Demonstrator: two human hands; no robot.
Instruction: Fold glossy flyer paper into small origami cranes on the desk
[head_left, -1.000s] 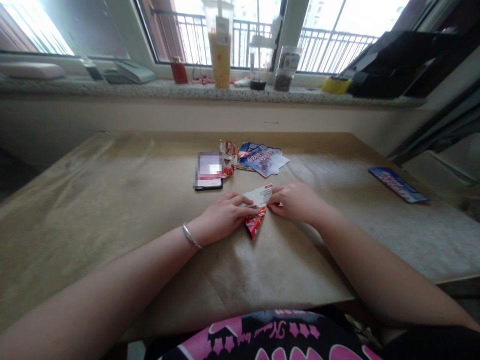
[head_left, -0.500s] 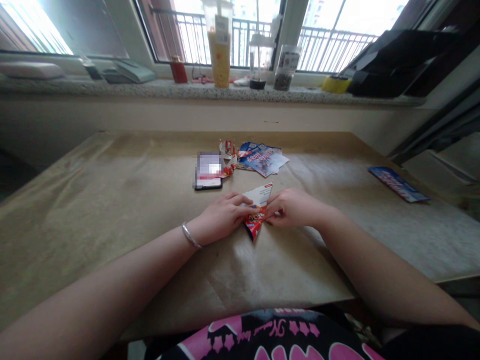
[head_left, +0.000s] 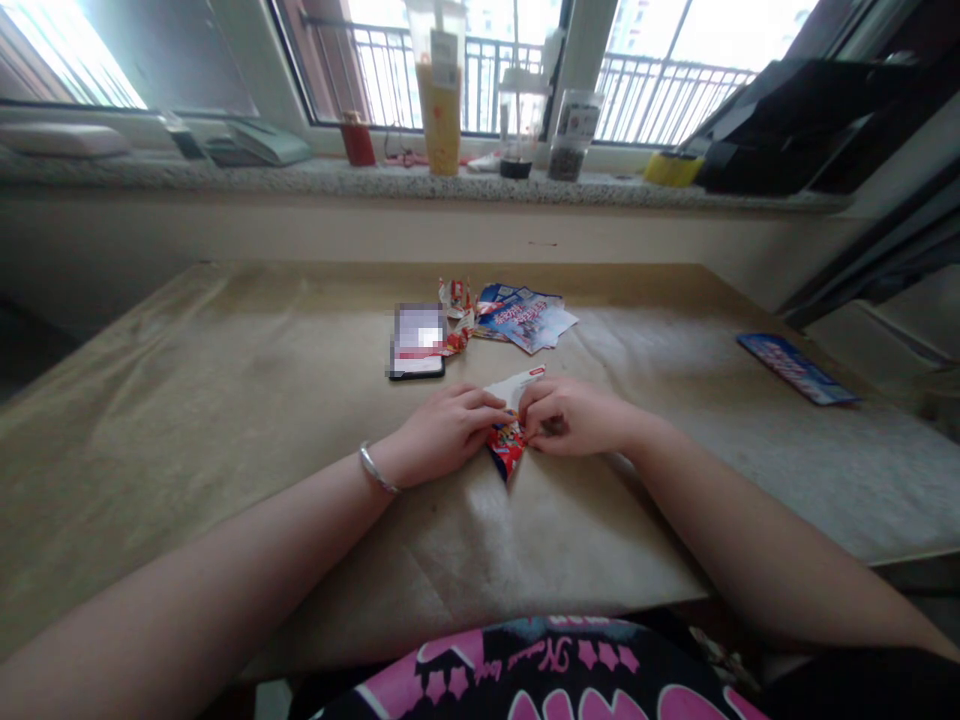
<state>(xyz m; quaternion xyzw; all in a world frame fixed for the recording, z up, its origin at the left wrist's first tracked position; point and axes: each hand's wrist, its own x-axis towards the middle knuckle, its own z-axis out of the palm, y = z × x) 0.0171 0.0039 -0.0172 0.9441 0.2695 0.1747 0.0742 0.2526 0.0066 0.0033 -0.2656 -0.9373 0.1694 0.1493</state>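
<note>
A folded sheet of printed paper (head_left: 508,458), red, blue and white and narrowed to a point toward me, lies on the table between my hands. My left hand (head_left: 454,428) presses on its left side, fingertips resting on the print. At its right edge my right hand (head_left: 574,418) pinches the paper between thumb and fingers. The paper's white upper part (head_left: 517,385) shows beyond my fingertips, its middle partly covered by them.
Beyond my hands lie a phone (head_left: 418,345), crumpled red-and-white paper pieces (head_left: 456,300) and fanned blue printed sheets (head_left: 525,318). A blue printed packet (head_left: 796,370) rests at the right. Bottles and cups, including a tall yellow-filled cup (head_left: 440,115), line the windowsill (head_left: 300,180).
My right hand has shifted slightly left and over the paper, covering more of its upper right part. My left hand has barely moved.
</note>
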